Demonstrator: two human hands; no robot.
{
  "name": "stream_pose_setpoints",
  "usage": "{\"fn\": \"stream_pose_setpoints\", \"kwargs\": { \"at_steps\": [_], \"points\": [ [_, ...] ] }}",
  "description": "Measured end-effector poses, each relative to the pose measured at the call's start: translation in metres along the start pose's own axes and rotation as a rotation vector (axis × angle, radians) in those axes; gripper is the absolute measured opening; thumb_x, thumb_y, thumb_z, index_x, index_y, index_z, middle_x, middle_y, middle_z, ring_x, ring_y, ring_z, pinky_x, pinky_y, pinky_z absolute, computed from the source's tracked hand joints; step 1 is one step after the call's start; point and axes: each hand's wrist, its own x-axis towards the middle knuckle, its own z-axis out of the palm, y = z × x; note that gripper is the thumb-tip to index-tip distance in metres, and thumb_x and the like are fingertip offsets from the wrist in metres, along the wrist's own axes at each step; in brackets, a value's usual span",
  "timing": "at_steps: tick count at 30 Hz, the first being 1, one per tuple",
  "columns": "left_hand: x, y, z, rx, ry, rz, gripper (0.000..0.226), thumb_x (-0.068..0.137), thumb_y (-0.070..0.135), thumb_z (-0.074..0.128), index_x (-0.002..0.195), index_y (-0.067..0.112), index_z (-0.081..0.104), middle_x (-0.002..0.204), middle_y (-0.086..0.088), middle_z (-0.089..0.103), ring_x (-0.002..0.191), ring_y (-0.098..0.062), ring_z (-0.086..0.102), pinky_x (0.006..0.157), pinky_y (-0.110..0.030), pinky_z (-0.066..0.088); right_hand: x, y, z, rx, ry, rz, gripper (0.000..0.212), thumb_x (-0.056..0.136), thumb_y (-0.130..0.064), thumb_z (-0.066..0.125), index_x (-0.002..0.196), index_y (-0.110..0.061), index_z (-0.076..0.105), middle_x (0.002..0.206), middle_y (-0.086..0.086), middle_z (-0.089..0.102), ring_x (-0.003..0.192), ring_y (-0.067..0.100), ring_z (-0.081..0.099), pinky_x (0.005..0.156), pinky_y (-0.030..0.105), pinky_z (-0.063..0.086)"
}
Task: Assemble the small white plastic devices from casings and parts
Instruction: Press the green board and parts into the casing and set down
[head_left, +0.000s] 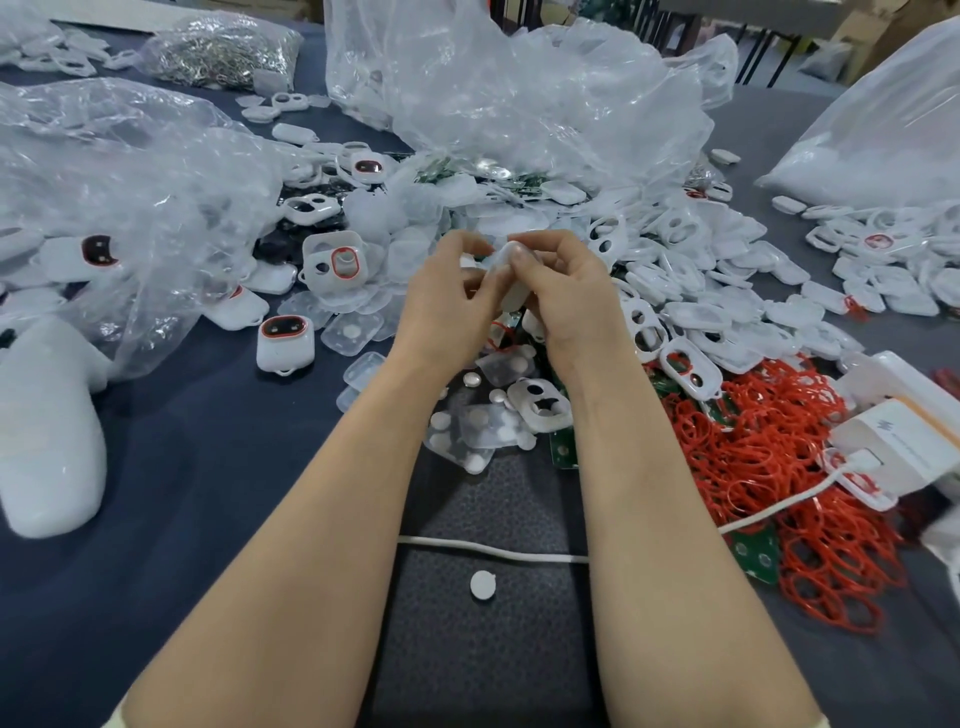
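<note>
Between left hand (445, 306) and right hand (569, 296) sits a pinched white casing (513, 293).

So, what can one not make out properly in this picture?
1. Head view: the small white piece is mostly covered by the fingers of the left hand and right hand; its kind is unclear.
2. Head view: the contents of the large clear bag are veiled by crumpled, shiny plastic.
3. Head view: the white box is cut off by the right edge; its print is too small to read.
</note>
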Motion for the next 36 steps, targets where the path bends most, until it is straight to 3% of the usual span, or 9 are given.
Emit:
{"fn": "stream_pose_setpoints", "kwargs": {
  "at_steps": [4, 6, 9, 13, 18, 23, 27, 31, 36],
  "points": [
    [0.000, 0.000, -0.001, -0.202, -0.033, -0.097, 0.007, 0.093, 0.014, 0.062, 0.088, 0.018, 0.058, 0.085, -0.006, 0.071, 0.079, -0.018, 0.067, 0.084, -0.036, 0.056, 0.003, 0.000, -0.003, 0.088, 0.069, 0.045, 0.013, 0.094, -0.007, 0.056, 0.087, -0.016, 0.060, 0.086, 0.005, 0.054, 0.086, 0.023, 0.055, 0.077, 0.035, 0.049],
    [0.001, -0.001, 0.000, -0.223, 0.008, -0.115, 0.013, 0.093, 0.010, 0.061, 0.083, 0.018, 0.059, 0.080, -0.006, 0.070, 0.076, -0.018, 0.069, 0.082, -0.035, 0.057, 0.003, 0.000, -0.003, 0.098, 0.069, 0.047, 0.009, 0.095, -0.007, 0.055, 0.091, -0.013, 0.060, 0.086, 0.006, 0.056, 0.086, 0.023, 0.055, 0.076, 0.034, 0.050],
    [0.003, -0.002, -0.001, -0.309, 0.078, -0.169, 0.014, 0.092, 0.007, 0.061, 0.082, 0.016, 0.058, 0.073, -0.004, 0.070, 0.066, -0.013, 0.069, 0.074, -0.029, 0.058, 0.003, 0.000, -0.004, 0.191, 0.021, 0.125, 0.009, 0.095, -0.010, 0.055, 0.103, -0.009, 0.059, 0.103, 0.016, 0.061, 0.089, 0.023, 0.060, 0.070, 0.026, 0.053],
    [0.005, -0.002, -0.003, -0.576, 0.132, -0.234, 0.012, 0.093, 0.003, 0.058, 0.082, 0.008, 0.057, 0.059, 0.002, 0.069, 0.059, -0.011, 0.068, 0.060, -0.022, 0.057, -0.002, 0.005, 0.001, 0.082, -0.185, 0.168, 0.016, 0.095, -0.006, 0.053, 0.106, 0.004, 0.059, 0.090, 0.019, 0.059, 0.069, 0.024, 0.057, 0.059, 0.029, 0.050],
    [0.004, 0.003, -0.003, -0.740, 0.126, -0.284, 0.014, 0.093, 0.000, 0.056, 0.080, 0.006, 0.056, 0.057, 0.000, 0.068, 0.059, -0.009, 0.069, 0.062, -0.018, 0.056, -0.001, 0.008, 0.000, 0.031, -0.162, 0.097, 0.015, 0.094, -0.006, 0.057, 0.106, -0.001, 0.063, 0.085, 0.013, 0.066, 0.071, 0.014, 0.067, 0.066, 0.022, 0.057],
    [0.001, 0.004, -0.003, -0.726, 0.143, -0.298, 0.014, 0.094, 0.001, 0.056, 0.081, 0.007, 0.055, 0.056, 0.002, 0.067, 0.057, -0.007, 0.067, 0.063, -0.017, 0.056, -0.002, 0.008, 0.002, -0.008, -0.176, 0.113, 0.020, 0.098, -0.015, 0.051, 0.105, 0.000, 0.063, 0.092, 0.019, 0.065, 0.080, 0.023, 0.063, 0.073, 0.029, 0.055],
    [0.002, 0.004, -0.003, -0.700, 0.115, -0.302, 0.013, 0.094, 0.002, 0.056, 0.083, 0.008, 0.055, 0.056, 0.003, 0.067, 0.057, -0.006, 0.066, 0.064, -0.015, 0.056, 0.000, 0.008, 0.006, -0.048, -0.062, 0.089, 0.033, 0.102, -0.022, 0.043, 0.088, -0.004, 0.066, 0.090, 0.021, 0.067, 0.079, 0.024, 0.066, 0.077, 0.034, 0.058],
    [0.003, 0.004, -0.002, -0.690, 0.108, -0.295, 0.012, 0.094, 0.004, 0.058, 0.083, 0.009, 0.055, 0.059, 0.002, 0.066, 0.058, -0.007, 0.065, 0.067, -0.016, 0.056, 0.003, 0.014, 0.009, -0.317, 0.079, -0.039, 0.047, 0.102, -0.027, 0.042, 0.086, 0.013, 0.061, 0.087, 0.031, 0.065, 0.087, 0.044, 0.063, 0.084, 0.058, 0.050],
    [0.002, 0.002, -0.003, -0.596, 0.108, -0.244, 0.013, 0.094, 0.002, 0.056, 0.083, 0.009, 0.055, 0.060, 0.001, 0.068, 0.060, -0.008, 0.067, 0.066, -0.018, 0.056, -0.001, 0.008, 0.013, -0.203, 0.039, 0.000, 0.037, 0.103, -0.029, 0.039, 0.095, -0.003, 0.063, 0.101, 0.024, 0.065, 0.092, 0.034, 0.063, 0.090, 0.053, 0.051]
  ]
}}
